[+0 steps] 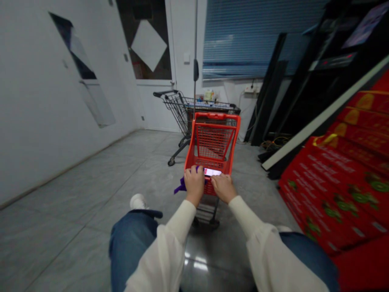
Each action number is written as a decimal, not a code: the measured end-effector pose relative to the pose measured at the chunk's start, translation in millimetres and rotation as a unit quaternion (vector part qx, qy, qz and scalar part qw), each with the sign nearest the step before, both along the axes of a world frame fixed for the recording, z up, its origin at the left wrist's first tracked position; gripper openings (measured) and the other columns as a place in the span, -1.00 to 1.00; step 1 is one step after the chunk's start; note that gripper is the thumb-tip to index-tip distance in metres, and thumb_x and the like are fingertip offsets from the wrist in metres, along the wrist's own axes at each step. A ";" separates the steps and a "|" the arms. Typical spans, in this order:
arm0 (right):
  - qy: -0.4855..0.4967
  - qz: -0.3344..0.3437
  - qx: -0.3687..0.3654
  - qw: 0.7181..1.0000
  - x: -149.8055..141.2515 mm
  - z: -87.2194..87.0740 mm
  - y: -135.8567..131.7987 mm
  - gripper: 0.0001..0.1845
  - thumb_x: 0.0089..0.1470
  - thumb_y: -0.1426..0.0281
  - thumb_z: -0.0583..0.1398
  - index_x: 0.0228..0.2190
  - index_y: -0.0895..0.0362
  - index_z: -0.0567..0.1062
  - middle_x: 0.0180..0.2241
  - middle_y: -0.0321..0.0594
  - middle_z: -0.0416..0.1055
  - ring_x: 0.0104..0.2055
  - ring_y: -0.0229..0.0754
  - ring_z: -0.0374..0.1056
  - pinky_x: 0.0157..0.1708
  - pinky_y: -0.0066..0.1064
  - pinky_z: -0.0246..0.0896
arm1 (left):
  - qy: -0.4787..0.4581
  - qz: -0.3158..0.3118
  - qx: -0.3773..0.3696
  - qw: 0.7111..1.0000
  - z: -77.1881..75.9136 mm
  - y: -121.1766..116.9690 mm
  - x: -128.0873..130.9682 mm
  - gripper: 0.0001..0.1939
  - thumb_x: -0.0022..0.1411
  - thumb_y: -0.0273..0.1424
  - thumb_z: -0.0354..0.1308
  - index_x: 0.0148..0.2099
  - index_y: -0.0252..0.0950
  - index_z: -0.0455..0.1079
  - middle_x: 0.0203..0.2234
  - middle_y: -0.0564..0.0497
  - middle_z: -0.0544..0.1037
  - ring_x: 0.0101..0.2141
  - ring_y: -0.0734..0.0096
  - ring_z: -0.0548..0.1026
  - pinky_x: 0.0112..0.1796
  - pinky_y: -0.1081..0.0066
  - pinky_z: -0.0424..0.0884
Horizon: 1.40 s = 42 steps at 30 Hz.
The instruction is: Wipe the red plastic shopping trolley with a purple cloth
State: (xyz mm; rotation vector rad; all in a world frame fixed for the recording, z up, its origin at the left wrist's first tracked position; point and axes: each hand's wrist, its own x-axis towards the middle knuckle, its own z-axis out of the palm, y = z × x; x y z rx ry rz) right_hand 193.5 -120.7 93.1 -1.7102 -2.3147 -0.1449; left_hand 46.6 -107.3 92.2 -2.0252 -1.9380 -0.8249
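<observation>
A small red plastic shopping cart (215,146) stands in front of me, its handle facing me. My left hand (194,183) is closed over the left part of this handle with a purple cloth (182,185) in its fingers. Part of the cloth hangs out to the left of the hand, and a bit shows above the fingers. My right hand (224,187) has its fingers curled over the right part of the handle. Between the hands, a bright white label with a red patch (212,172) shows on the handle. My palms hide the rest of the grip.
Behind the red cart is a dark wire shopping cart (200,104) with some items on top. Stacked red cartons (349,190) rise at the right, with dark panels (273,89) leaning behind. A white wall (60,101) runs along the left, and a door (148,48) is at the back.
</observation>
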 end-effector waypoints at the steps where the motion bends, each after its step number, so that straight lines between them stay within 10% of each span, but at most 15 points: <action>1: -0.002 0.003 0.003 1.000 1.4 0.4 -0.5 -0.59 0.38 0.34 -0.10 -0.21 0.10 0.54 -0.18 -0.14 0.57 -0.08 -0.13 0.36 -0.07 -0.32 -0.01 | 0.010 -0.029 -0.003 1.000 -1.1 -4.1 5.1 -0.71 0.42 -0.31 -0.04 0.05 -0.18 0.43 -0.07 -0.17 0.45 -0.13 0.15 0.36 -0.12 0.19 0.30; 13: 0.035 0.012 0.055 0.998 15.0 -13.1 12.4 -0.60 0.36 0.37 -0.07 -0.24 0.12 0.55 -0.08 -0.13 0.56 0.28 -0.12 0.16 0.25 -0.17 -0.15 | 0.040 -0.028 -0.018 0.999 4.1 5.3 -10.7 -0.74 0.41 -0.30 -0.03 -0.02 -0.23 0.44 -0.14 -0.17 0.46 -0.14 0.14 0.37 -0.13 0.19 0.29; 18: 0.008 0.009 0.064 0.998 15.2 -10.0 11.1 -0.60 0.36 0.37 -0.07 -0.27 0.09 0.55 -0.16 -0.16 0.58 0.04 -0.16 0.36 0.32 -0.10 -0.34 | 0.065 -0.114 -0.035 0.991 9.4 7.2 -8.6 -0.75 0.40 -0.26 0.01 -0.01 -0.18 0.44 -0.14 -0.12 0.46 -0.12 0.18 0.36 -0.11 0.23 0.29; 22: -0.013 -0.001 0.072 0.997 12.9 -10.3 9.8 -0.59 0.35 0.35 -0.06 -0.32 0.10 0.55 -0.28 -0.15 0.57 -0.13 -0.15 0.37 0.26 -0.27 -0.14 | 0.048 -0.038 -0.046 0.997 20.6 22.8 -29.6 -0.74 0.39 -0.26 0.02 0.00 -0.23 0.42 -0.14 -0.13 0.47 -0.13 0.18 0.39 -0.12 0.25 0.30; 25: -0.010 -0.014 0.090 0.996 8.2 -14.4 9.8 -0.59 0.34 0.35 -0.07 -0.34 0.09 0.54 -0.33 -0.16 0.56 -0.14 -0.13 0.35 0.24 -0.27 -0.11 | 0.037 0.008 -0.039 0.998 15.8 20.5 -26.6 -0.74 0.40 -0.28 -0.01 -0.02 -0.25 0.42 -0.17 -0.15 0.47 -0.16 0.16 0.40 -0.15 0.24 0.30; 31: -0.010 -0.019 0.092 0.996 17.5 -15.6 5.4 -0.60 0.34 0.37 -0.06 -0.34 0.10 0.54 -0.32 -0.14 0.54 -0.15 -0.11 0.32 0.24 -0.26 -0.12 | 0.090 -0.113 -0.007 0.990 4.3 11.6 -20.9 -0.75 0.41 -0.25 -0.02 -0.02 -0.15 0.45 -0.15 -0.11 0.46 -0.13 0.15 0.36 -0.14 0.23 0.28; 38: 0.006 -0.039 0.100 0.994 0.4 -15.0 -1.4 -0.61 0.33 0.37 -0.04 -0.35 0.10 0.55 -0.35 -0.15 0.55 -0.16 -0.10 0.33 0.24 -0.26 -0.12 | 0.060 -0.010 -0.017 0.998 12.2 15.5 -34.2 -0.73 0.42 -0.32 -0.05 0.00 -0.21 0.44 -0.13 -0.16 0.46 -0.16 0.14 0.37 -0.15 0.21 0.28; 42: 0.014 -0.044 0.106 0.993 -13.2 -15.5 -4.3 -0.62 0.33 0.35 -0.01 -0.34 0.12 0.56 -0.35 -0.14 0.56 -0.15 -0.09 0.35 0.21 -0.26 -0.09 | 0.083 -0.098 -0.017 0.992 6.1 6.0 -19.8 -0.73 0.41 -0.26 -0.03 0.01 -0.16 0.44 -0.13 -0.12 0.47 -0.15 0.17 0.37 -0.16 0.23 0.27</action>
